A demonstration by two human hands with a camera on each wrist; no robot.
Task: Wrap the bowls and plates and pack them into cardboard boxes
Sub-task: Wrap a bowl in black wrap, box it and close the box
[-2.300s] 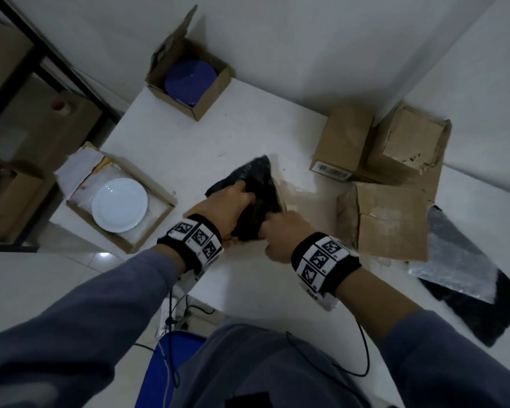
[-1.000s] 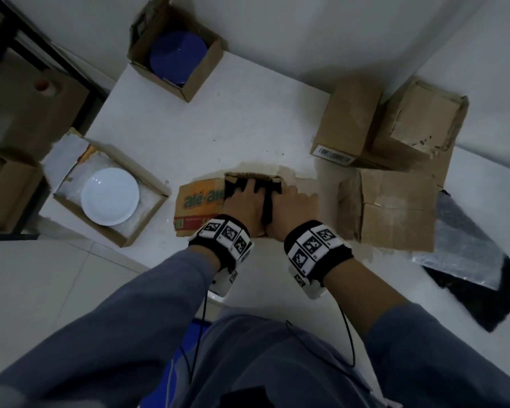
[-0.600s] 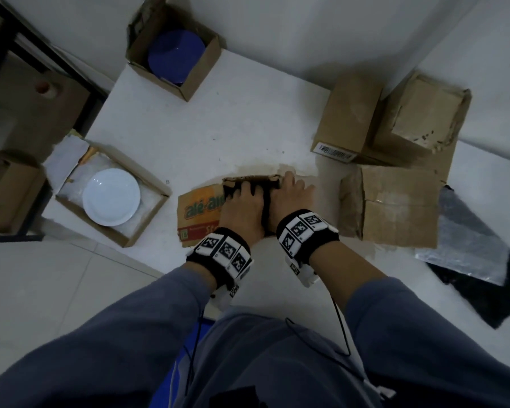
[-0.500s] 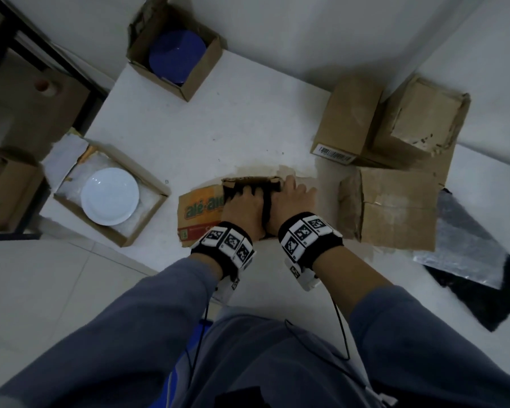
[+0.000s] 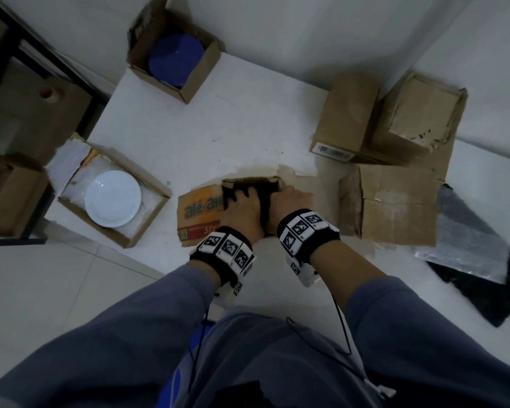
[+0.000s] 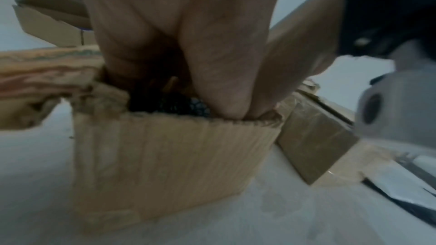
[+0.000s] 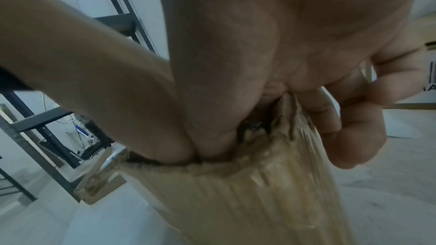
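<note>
Both hands inside the small box
Left hand [image 5: 243,206] and right hand [image 5: 289,201] fingers press the black wrapped bundle [image 6: 168,106] down inside the cardboard box [image 6: 169,161]; grip hidden, cannot tell.

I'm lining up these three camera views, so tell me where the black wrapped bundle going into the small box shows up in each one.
Head: black wrapped bundle at centre, between left hand and right hand, inside the small cardboard box.
Left wrist: a dark bubbled patch just above the box's near rim, under the fingers.
Right wrist: only a dark sliver at the box's torn corner.
Shared landmark: the box's ribbed near wall.
</note>
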